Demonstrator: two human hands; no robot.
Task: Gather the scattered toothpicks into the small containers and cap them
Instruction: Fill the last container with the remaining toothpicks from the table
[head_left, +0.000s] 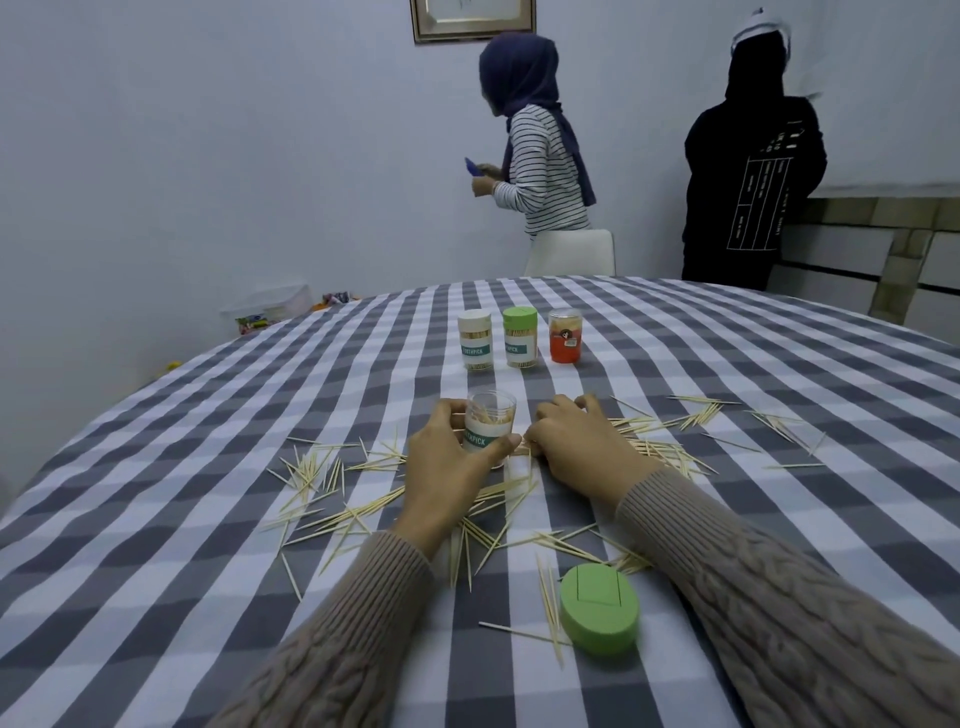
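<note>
So the left hand (448, 457) is wrapped around an open clear toothpick container (489, 427), thumb on the near side and fingers round the far side, keeping it upright on the checked tablecloth (208, 519). There are already some toothpicks inside it. Right beside it, the right hand (576, 441) is down on the cloth with fingers curled over a bunch of loose toothpicks (654, 447); can't tell if it's actually pinching any.

More scattered toothpicks (332, 499) lie to the left of and under both wrists. The green cap (598, 609) sits near the right forearm, off the container. Beyond the hands stand three capped ones: a white-capped container (475, 340), a green-capped container (520, 336) and an orange container (565, 335).
</note>
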